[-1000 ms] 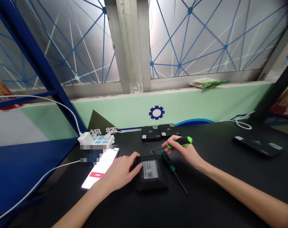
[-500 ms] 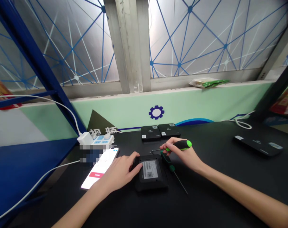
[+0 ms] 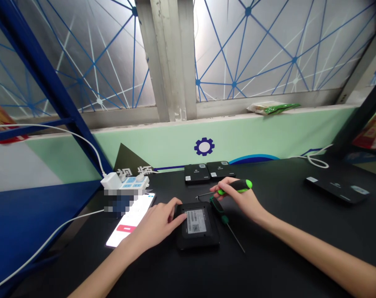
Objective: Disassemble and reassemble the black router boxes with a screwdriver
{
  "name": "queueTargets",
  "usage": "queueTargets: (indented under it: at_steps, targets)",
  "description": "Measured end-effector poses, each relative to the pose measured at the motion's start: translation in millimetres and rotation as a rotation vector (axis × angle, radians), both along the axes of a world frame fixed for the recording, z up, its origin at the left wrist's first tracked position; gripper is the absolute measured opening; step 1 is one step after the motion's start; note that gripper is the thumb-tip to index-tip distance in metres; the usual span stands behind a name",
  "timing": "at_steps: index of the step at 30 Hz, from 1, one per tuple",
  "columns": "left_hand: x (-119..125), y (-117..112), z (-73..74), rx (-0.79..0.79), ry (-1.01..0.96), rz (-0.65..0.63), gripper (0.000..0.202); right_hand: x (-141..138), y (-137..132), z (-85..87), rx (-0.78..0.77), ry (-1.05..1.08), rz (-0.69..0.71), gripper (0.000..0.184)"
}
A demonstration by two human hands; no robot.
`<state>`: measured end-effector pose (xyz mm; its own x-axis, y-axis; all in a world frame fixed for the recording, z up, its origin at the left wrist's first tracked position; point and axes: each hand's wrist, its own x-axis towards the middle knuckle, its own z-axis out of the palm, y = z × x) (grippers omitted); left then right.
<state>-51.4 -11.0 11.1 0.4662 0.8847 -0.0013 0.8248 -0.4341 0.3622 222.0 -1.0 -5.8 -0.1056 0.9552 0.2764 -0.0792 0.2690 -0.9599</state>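
A flat black plastic device (image 3: 211, 238) with a white printed label lies on the dark table. My left hand (image 3: 163, 219) grips its left side, thumb on top near the label and fingers at the far left corner. In my right hand (image 3: 234, 192) is a black-and-green screwdriver (image 3: 245, 185), fingers wrapped round its handle. Its shaft points left, tip just beyond the device's far edge; a tiny bit at the tip is too small to make out. A second screwdriver (image 3: 226, 220), with a dark green handle, lies along the device's right side.
Two black boxes (image 3: 197, 173) stand side by side near the wall. Another black device (image 3: 336, 190) lies at the right. A lit phone (image 3: 132, 219) is under my left forearm's far side, near a white power strip (image 3: 133, 182) with plugs and cables. A green packet (image 3: 274, 108) sits on the sill.
My right hand has shifted slightly up and to the right with the screwdriver, its tip moving a little away from the device. My left hand stays on the device.
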Motion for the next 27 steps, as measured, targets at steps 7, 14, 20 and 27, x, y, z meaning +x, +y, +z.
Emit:
queueTargets:
  at_steps: [7, 14, 20, 27]
  targets:
    - [0.6, 0.1, -0.9, -0.025, -0.036, 0.052, 0.039, 5.4, 5.0, 2.4, -0.09, 0.208, 0.0, 0.031]
    - [2.7, 0.8, -3.7, 0.008, 0.0, 0.081, 0.044, 4.4, 1.4, 6.2, -0.255, 0.316, 0.073, 0.033]
    - [2.2, -0.7, -3.6, 0.046, 0.024, 0.069, 0.043, 2.1, 1.2, 1.3, -0.357, 0.353, 0.162, 0.033]
    - [4.6, -1.1, -2.5, 0.096, -0.009, 0.046, 0.039, 1.8, 2.9, -2.5, -0.355, 0.366, 0.207, 0.035]
